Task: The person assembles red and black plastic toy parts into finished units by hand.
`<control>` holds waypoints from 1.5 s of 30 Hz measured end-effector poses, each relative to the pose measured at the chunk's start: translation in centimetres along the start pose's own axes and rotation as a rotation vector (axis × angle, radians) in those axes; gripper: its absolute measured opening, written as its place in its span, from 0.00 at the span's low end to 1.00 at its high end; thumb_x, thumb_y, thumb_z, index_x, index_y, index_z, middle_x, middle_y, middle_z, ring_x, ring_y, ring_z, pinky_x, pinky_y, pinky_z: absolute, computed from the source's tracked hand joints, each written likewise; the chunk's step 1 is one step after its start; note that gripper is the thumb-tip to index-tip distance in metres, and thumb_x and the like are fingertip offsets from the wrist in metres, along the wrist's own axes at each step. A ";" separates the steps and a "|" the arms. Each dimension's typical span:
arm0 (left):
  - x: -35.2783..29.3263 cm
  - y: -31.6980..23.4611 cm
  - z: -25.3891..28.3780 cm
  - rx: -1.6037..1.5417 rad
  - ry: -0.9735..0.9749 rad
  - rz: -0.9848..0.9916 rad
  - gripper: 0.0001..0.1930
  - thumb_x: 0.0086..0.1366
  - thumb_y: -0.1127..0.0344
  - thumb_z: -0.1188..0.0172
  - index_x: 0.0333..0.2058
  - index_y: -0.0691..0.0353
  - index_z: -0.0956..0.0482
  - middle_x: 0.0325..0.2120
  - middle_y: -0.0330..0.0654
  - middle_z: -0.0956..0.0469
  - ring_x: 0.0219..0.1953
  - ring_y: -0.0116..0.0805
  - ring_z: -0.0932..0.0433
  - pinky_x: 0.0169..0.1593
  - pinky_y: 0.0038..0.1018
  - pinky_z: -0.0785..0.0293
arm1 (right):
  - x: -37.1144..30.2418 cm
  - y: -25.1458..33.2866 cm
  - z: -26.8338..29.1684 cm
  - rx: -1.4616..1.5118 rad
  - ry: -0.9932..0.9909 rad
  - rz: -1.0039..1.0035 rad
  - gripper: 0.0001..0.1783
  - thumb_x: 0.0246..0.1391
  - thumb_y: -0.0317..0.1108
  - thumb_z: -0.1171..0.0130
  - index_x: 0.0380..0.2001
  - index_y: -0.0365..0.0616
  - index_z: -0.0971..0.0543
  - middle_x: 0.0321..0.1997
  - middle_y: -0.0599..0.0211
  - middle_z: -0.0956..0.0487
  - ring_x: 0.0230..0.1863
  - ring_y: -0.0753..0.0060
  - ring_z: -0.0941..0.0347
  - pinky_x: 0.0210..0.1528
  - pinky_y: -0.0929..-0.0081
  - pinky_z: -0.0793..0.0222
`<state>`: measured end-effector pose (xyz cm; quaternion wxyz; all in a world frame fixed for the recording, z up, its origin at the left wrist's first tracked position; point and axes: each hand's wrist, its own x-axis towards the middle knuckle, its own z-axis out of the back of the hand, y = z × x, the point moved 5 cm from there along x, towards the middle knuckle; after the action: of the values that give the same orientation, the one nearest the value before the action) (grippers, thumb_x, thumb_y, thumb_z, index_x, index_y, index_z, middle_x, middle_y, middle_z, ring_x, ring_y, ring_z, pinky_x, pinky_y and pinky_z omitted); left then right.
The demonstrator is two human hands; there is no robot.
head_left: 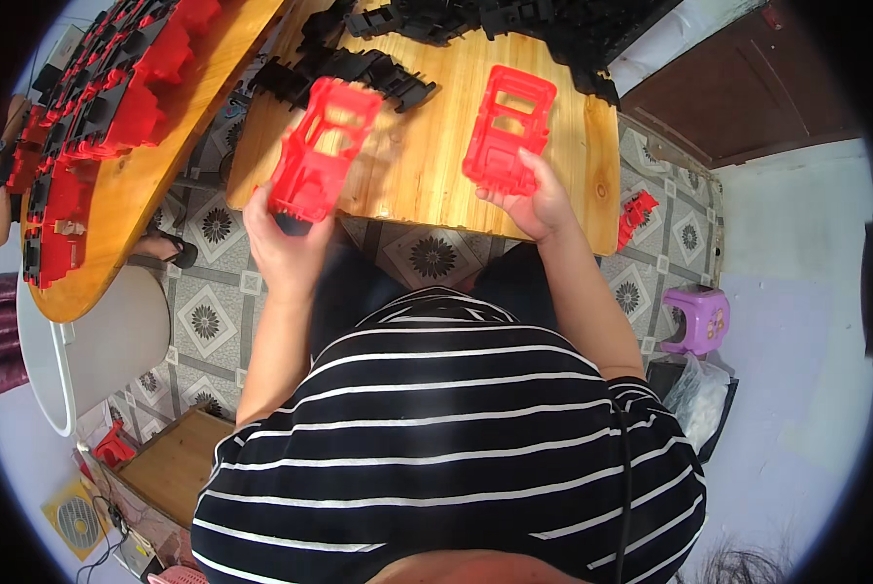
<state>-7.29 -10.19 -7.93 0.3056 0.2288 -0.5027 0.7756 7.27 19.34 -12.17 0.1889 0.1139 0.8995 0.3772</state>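
Observation:
My left hand (pixel 289 238) is closed around the lower end of a red plastic toy car body (pixel 305 180), an open shell with window-like cut-outs. A second red toy car body (pixel 490 156) of similar shape is in my right hand (pixel 536 202), whose thumb presses over its near corner. Both shells are held apart, tilted up above the near part of the wooden table (pixel 422 161). Just beyond the left shell lie black plastic parts (pixel 363 70), and a larger heap of black parts (pixel 514 15) covers the table's far edge.
On the left, a wooden table (pixel 179 127) bears rows of red and black parts (pixel 96 117). Another person's sandalled foot (pixel 172 248) shows beneath it. A white tub (pixel 115 341) stands below. To the right are a purple stool (pixel 697 321) and a red part (pixel 636 219) on the floor.

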 end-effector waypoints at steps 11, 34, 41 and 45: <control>0.5 -2.6 -1.8 0.491 0.029 -0.089 0.43 0.44 0.54 0.21 0.57 0.65 0.32 0.51 0.57 0.32 0.53 0.56 0.31 0.54 0.41 0.31 | 0.1 3.0 3.2 -0.363 0.168 -0.393 0.25 0.66 0.43 0.52 0.59 0.38 0.31 0.53 0.53 0.21 0.49 0.57 0.21 0.37 0.57 0.19; 0.4 -11.4 -13.5 0.337 0.595 -0.349 0.26 0.52 0.64 0.29 0.51 0.59 0.22 0.57 0.53 0.29 0.32 0.43 0.20 0.36 0.33 0.21 | 7.9 16.8 10.1 -2.257 -0.747 1.026 0.17 0.43 0.39 0.32 0.38 0.48 0.22 0.64 0.61 0.31 0.67 0.56 0.39 0.63 0.36 0.46; 1.0 -8.1 -10.6 -0.517 0.450 0.266 0.26 0.64 0.72 0.38 0.60 0.66 0.33 0.56 0.48 0.30 0.38 0.27 0.23 0.41 0.25 0.22 | -2.5 20.1 -2.6 -1.491 -0.220 0.938 0.14 0.52 0.40 0.33 0.29 0.39 0.21 0.22 0.65 0.22 0.25 0.72 0.25 0.27 0.74 0.32; 3.3 -13.6 -14.0 -1.031 0.701 0.296 0.29 0.68 0.66 0.42 0.64 0.64 0.42 0.57 0.48 0.33 0.44 0.31 0.24 0.45 0.28 0.23 | -3.1 16.9 -7.3 -1.244 -0.083 0.456 0.24 0.50 0.50 0.31 0.23 0.36 0.21 0.17 0.75 0.27 0.21 0.87 0.34 0.22 0.82 0.38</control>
<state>-0.67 7.70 -2.51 0.4123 -0.2864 -0.7079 0.4968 8.06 25.28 5.56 0.1694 0.1857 0.4594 0.8519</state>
